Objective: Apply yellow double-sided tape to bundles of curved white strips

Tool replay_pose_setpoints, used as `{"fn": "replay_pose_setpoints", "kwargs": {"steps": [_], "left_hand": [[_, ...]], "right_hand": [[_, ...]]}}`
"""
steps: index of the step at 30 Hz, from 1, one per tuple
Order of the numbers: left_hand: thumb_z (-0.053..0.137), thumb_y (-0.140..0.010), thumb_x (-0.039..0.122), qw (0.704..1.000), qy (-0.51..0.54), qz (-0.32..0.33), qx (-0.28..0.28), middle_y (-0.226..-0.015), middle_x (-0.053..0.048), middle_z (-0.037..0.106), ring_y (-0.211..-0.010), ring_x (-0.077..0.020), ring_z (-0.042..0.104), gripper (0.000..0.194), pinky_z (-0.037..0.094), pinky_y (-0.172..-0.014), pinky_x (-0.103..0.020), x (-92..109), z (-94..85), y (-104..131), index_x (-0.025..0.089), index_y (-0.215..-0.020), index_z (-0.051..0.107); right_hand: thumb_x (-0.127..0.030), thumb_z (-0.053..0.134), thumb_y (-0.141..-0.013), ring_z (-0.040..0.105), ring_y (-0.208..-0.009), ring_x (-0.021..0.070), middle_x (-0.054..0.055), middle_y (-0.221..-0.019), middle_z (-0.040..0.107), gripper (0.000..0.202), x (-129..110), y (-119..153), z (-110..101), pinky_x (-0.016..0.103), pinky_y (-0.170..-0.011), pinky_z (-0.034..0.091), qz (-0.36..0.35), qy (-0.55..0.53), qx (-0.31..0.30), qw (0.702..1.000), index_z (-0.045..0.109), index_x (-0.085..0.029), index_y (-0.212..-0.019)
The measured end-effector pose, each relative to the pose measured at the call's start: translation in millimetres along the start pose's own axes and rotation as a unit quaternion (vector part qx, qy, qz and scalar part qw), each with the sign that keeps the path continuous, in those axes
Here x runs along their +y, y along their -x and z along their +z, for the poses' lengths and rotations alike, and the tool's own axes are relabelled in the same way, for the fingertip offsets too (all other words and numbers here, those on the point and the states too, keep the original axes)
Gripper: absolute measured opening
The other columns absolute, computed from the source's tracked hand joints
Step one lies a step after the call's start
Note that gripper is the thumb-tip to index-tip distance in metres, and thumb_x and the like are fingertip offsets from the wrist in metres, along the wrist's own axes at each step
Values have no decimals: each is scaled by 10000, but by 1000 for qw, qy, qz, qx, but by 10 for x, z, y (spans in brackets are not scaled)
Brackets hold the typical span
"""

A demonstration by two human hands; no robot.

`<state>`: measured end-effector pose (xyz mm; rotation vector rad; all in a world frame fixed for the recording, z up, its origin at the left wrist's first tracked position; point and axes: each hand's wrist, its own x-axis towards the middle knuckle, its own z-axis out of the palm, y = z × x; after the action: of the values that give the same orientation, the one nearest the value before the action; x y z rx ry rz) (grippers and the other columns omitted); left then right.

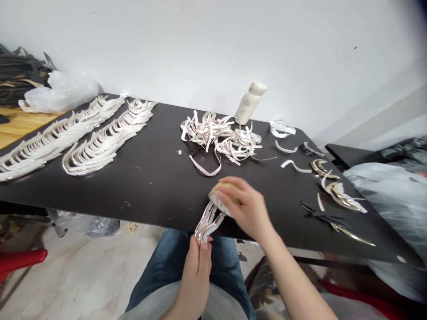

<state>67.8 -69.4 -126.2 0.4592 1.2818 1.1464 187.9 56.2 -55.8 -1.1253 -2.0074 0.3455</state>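
My left hand is closed around the lower ends of several shiny, white-edged curved strips, at the table's front edge above my lap. My right hand grips a pale, yellowish rounded pad, which lies over the upper ends of those strips. Beyond my hands, a tangled pile of similar strips lies on the black table, with one loose curved strip in front of it.
Two long rows of strips lie at the left. A cream bottle stands behind the pile. At the right are loose curved pieces and black strips. Plastic bags sit at the left back, others beyond the right edge.
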Motion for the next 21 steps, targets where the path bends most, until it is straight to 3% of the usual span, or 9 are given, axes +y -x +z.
{"fn": "replay_pose_setpoints", "kwargs": {"steps": [3,9,13,15,19,21], "left_hand": [[587,-786,591,1000,-4,-9,4,-834,-39,625,-774,-168,571,425,478,-731,-255,22,11,6,205,-961,625],[595,-773,606,1000,-5,-5,5,-829,-34,614,-781,-162,569,441,475,-734,-246,40,30,17,206,-956,624],[595,-770,612,1000,1,-8,1,-829,-35,612,-762,-157,569,448,477,-737,-251,42,35,18,203,-952,623],[603,-770,604,1000,4,-8,7,-851,-44,619,-791,-164,575,441,476,-752,-254,47,37,20,201,-949,627],[635,-750,595,1000,14,-13,9,-790,-22,604,-780,-161,579,428,480,-746,-252,54,44,24,210,-938,635],[640,-743,598,1000,18,-13,8,-764,-10,589,-753,-152,573,433,481,-729,-244,51,45,22,215,-943,631]], "right_hand": [[-266,597,-882,676,-831,163,55,-1103,656,144,21,15,8,295,-794,532,2,18,-62,998,728,-245,-939],[-216,643,-845,640,-970,201,52,-1042,669,114,67,-24,-202,340,-860,502,17,-39,117,992,723,-239,-923],[-235,638,-846,671,-860,191,65,-1044,670,108,87,89,-77,323,-776,527,19,21,29,999,731,-226,-900],[-247,629,-854,673,-856,190,68,-1051,672,115,76,118,-37,324,-782,530,22,25,19,999,732,-226,-901],[-227,638,-849,653,-926,208,62,-1017,681,93,7,81,-107,355,-831,521,29,-47,140,989,727,-234,-875],[-227,633,-851,651,-933,215,65,-1021,678,97,-37,72,-108,362,-819,528,33,-66,164,984,727,-237,-875]]}}
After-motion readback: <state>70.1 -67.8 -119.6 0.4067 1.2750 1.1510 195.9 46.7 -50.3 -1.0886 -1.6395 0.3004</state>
